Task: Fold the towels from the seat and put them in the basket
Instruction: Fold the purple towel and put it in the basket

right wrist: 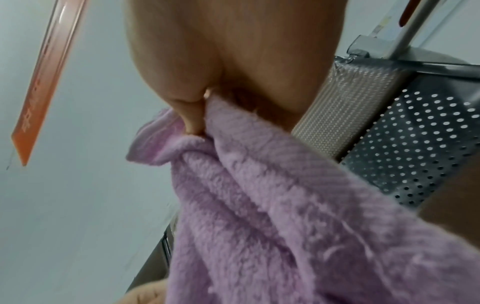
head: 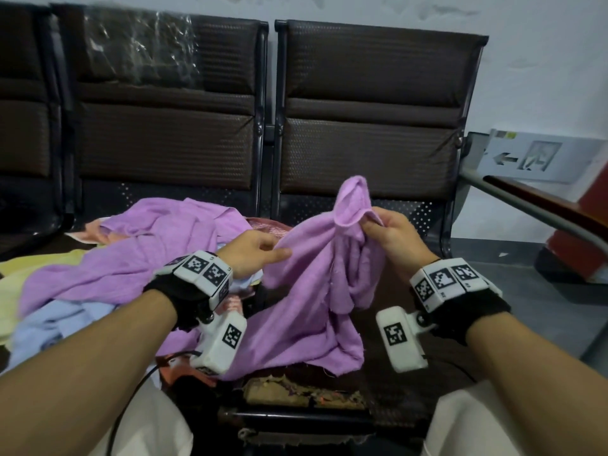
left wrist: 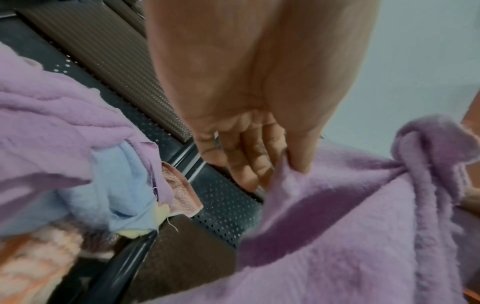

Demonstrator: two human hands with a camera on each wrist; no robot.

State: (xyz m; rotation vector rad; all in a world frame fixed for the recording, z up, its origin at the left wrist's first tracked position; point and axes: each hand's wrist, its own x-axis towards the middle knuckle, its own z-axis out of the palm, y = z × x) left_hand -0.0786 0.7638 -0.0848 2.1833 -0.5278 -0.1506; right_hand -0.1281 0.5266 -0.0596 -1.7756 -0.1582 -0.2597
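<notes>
Hidden: the basket shows in none of the views; the lower layers of the towel pile (head: 98, 271) are buried, so their number cannot be told.
Blurred: both wrist views are soft, and fine finger detail is hard to read.
Held towel: a purple towel (head: 316, 291) hangs bunched between the two hands above the right-hand seat (head: 394, 373), its lower edge lying on the seat front.
Right hand: the right hand (head: 391, 233) is clamped on a gathered upper corner, thumb pressed into the fold.
Left hand: the left hand (head: 253, 251) pinches the towel's edge between thumb and fingers; its other fingers (left wrist: 244, 164) hang fairly straight.
Pile: on the left-hand seat lie another purple towel (head: 154, 238), a light blue one (head: 59, 320), a pale yellow one (head: 36, 268) and an orange-pink one, overlapping.
Backdrop: brown padded backrests (head: 371, 93), a grey wall.
</notes>
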